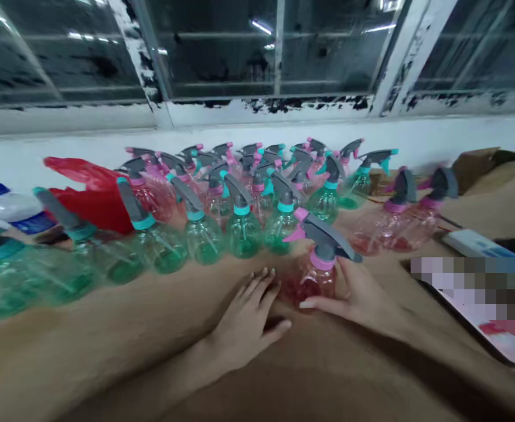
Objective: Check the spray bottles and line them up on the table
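Note:
My right hand (362,299) grips the body of a pink spray bottle (312,287) from its right side, thumb across the front. The bottle stands upright, its grey trigger head with a pink nozzle pointing up and left. Just to the left, my left hand (246,322) lies palm down near the tabletop (173,328), fingers stretched out and thumb apart, holding nothing. Beyond my hands a row of green spray bottles (244,234) with turquoise collars runs off to the left. To the right stand two pink spray bottles (382,225), blurred.
More pink and green spray bottles (257,187) crowd behind the front row, before the white wall (85,143). At left are a red plastic bag (90,199) and a blue-capped bottle (13,208). A phone or tablet (498,346), partly pixelated, lies at right near a white box (479,243).

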`<move>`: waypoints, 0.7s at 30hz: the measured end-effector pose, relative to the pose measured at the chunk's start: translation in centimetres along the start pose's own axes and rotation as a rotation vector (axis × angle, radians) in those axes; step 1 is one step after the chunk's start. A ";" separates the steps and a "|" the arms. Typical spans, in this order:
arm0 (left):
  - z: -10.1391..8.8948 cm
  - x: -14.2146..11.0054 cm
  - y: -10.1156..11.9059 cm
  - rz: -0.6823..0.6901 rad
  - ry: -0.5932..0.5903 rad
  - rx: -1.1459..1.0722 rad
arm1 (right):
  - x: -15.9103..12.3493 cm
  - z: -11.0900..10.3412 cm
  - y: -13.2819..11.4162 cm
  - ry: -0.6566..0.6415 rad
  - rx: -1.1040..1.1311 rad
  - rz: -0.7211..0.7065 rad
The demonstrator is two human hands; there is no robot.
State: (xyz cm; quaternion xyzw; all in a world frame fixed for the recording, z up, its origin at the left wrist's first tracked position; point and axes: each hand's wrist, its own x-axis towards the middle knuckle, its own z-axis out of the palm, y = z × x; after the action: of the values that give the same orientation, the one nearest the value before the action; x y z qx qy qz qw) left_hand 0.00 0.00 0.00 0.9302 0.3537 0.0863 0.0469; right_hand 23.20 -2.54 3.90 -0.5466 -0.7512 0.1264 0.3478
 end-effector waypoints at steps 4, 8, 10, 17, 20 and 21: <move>0.1 0.2 -0.2 0.019 0.032 -0.005 | -0.1 0.6 0.3 0.053 -0.018 -0.020; -0.2 0.1 -0.2 0.034 0.037 0.008 | -0.4 0.0 0.7 0.090 -0.094 -0.049; -0.3 0.1 -0.3 0.032 0.042 0.006 | -0.5 -0.7 1.1 0.094 -0.147 -0.034; -0.2 0.1 -0.5 0.023 0.055 0.001 | -0.2 -2.6 4.7 0.139 -0.207 0.062; -0.2 0.1 -0.5 0.022 0.050 0.016 | 0.9 -2.8 6.1 0.180 -0.159 0.101; -0.2 0.1 -0.5 0.024 0.050 0.023 | 1.4 -2.8 6.3 0.193 -0.139 0.105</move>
State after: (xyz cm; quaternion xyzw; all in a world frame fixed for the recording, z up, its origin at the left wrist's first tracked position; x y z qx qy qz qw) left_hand -0.26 0.41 0.17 0.9324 0.3445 0.1061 0.0261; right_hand 29.49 0.50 2.84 -0.6177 -0.6914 0.0390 0.3727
